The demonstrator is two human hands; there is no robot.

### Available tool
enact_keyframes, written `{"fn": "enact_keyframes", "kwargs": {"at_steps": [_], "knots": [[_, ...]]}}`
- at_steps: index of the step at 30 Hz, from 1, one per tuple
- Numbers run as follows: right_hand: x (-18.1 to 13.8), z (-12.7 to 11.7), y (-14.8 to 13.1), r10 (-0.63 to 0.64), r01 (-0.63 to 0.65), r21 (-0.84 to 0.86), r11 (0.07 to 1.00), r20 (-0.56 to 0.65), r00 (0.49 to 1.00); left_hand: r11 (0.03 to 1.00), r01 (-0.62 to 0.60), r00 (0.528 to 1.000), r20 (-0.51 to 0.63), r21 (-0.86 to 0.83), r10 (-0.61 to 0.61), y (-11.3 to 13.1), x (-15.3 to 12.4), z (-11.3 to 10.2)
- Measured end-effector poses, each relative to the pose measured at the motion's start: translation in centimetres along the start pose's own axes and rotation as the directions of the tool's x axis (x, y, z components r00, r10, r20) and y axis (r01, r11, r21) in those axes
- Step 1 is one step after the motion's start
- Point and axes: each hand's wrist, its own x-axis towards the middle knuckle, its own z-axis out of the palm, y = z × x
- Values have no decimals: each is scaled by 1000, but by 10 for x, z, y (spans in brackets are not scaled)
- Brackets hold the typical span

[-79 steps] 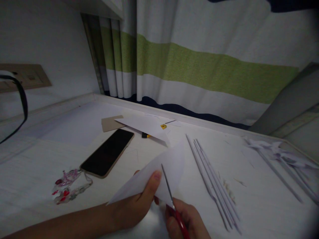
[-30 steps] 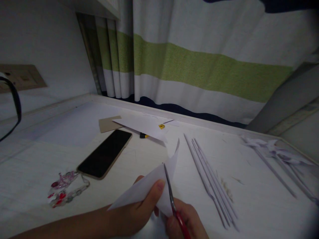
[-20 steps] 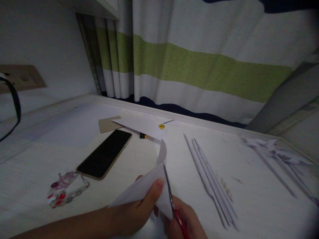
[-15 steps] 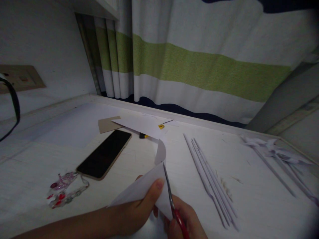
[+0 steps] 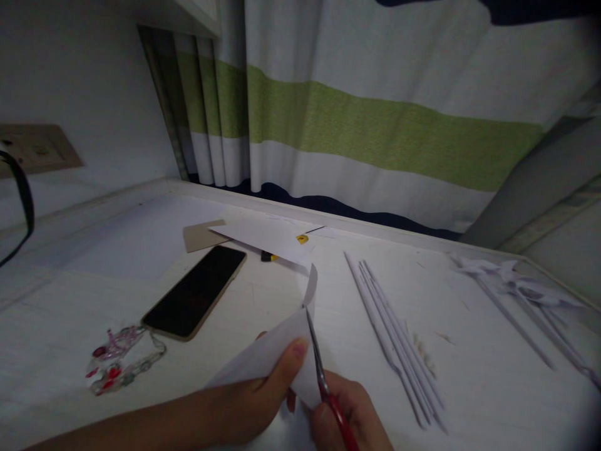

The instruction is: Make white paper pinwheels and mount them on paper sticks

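Currently, the left hand (image 5: 267, 394) holds a white sheet (image 5: 256, 360) at the lower middle of the frame, thumb pressed flat on its upper face. The right hand (image 5: 352, 407), just beside it, is closed around the red handles of the scissors (image 5: 323, 383). The blades lie along the sheet's right edge, pointing up the frame; whether they have fully met cannot be confirmed.

Change noted: the broad paper to the right of the blades, seen seconds ago, is now a narrow curled strip (image 5: 312, 285) beyond the blade tips, at the centre. The cut is judged well advanced; the join near the tips is too small to verify.

Containers: none identified. Items lie directly on the white table (image 5: 483, 401). Left of centre is a phone (image 5: 195, 291), with a beaded charm (image 5: 113, 376) below it. Upper middle, a loose sheet (image 5: 263, 239) overlaps a piece of cardboard (image 5: 201, 237) and partly covers a black-and-yellow cutter (image 5: 267, 256). Paper sticks (image 5: 392, 341) lie right of centre; folded paper shapes (image 5: 530, 285) with sticks lie far right.
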Motion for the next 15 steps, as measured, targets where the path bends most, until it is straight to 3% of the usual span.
{"fn": "enact_keyframes", "kwargs": {"at_steps": [6, 10, 15], "knots": [[4, 4, -6, 0, -2, 102, 995, 21, 1000, 997, 17, 998, -52, -81, -22, -3, 0, 4], [3, -2, -21, 92, -83, 132, 988, -59, 994, 983, -43, 997, -76, -180, 30, -7, 8, 4], [15, -26, -37, 8, 3, 63, 998, -171, 985, 958, -104, 987, -148, -268, 66, -11, 20, 3]]}}
